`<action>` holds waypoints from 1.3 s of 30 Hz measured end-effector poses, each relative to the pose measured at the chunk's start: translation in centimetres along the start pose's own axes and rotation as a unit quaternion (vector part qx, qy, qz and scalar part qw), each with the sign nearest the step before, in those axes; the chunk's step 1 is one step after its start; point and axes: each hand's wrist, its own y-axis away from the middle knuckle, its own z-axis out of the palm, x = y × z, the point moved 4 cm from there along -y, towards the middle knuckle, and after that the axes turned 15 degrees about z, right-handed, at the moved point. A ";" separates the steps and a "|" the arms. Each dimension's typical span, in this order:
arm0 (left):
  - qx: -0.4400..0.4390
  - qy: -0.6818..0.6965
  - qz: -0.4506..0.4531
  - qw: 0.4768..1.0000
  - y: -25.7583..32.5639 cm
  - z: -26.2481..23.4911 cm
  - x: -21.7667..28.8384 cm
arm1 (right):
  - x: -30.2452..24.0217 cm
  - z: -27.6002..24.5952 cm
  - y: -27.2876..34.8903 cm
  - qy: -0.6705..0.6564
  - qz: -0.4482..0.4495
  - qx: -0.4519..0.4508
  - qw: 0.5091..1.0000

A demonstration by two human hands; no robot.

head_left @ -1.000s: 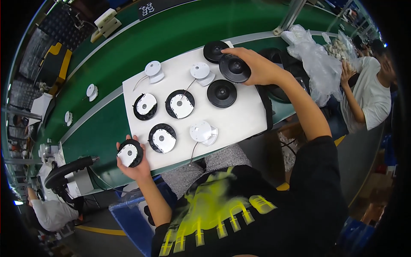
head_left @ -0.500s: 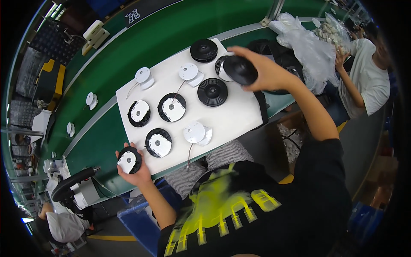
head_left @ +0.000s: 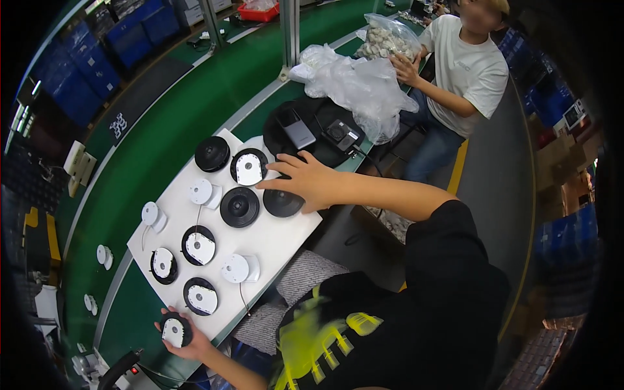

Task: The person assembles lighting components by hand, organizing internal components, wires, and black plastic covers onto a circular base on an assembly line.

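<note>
My left hand [head_left: 188, 339], at the near left corner of the white board [head_left: 260, 263], has its fingers wrapped round a black round housing [head_left: 174, 330] with a white plate in it. My right hand [head_left: 305, 183] is open, fingers spread, at the board's right side. Its palm side partly covers a black round cover [head_left: 283, 203] lying on the board, and its fingertips reach beside a white-plated black housing [head_left: 249, 167]. A ridged black cover [head_left: 239, 207] and another black cover [head_left: 212, 154] lie close by. Further left are several white-plated housings [head_left: 198, 246] and white round parts with wires [head_left: 235, 268].
Beyond the board runs a green belt [head_left: 162, 123] with small white parts. At the far right of the bench are a grey box [head_left: 299, 133], a black device [head_left: 342, 134] and clear plastic bags [head_left: 351, 84]. A person in a white shirt [head_left: 465, 65] holds a filled bag.
The view has swung to the right. My right hand has set the black cover on the board and opened. My left hand keeps its hold on the housing.
</note>
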 end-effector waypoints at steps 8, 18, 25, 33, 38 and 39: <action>0.001 0.004 0.008 1.000 0.1 0.5 0.5 | -11.3 -5.4 -5.1 -0.433 -0.186 0.001 0.882; 0.035 -0.038 0.008 0.999 0.2 -0.1 -0.3 | -17.6 3.4 -14.1 -0.824 -0.138 -0.029 0.548; 0.069 -0.043 -0.014 0.997 0.1 1.1 0.3 | -15.9 4.5 -13.9 -0.828 -0.244 -0.018 0.504; 0.112 -0.065 0.018 0.991 0.1 1.4 0.7 | -18.0 6.6 -14.4 -0.852 -0.215 -0.117 0.463; 0.037 -0.083 0.007 0.996 0.1 0.4 -0.7 | -18.1 6.2 -13.5 -0.810 -0.233 -0.184 0.505; 0.028 -0.073 0.000 0.997 0.1 0.5 -0.5 | -18.8 5.9 -12.8 -0.769 -0.273 -0.203 0.541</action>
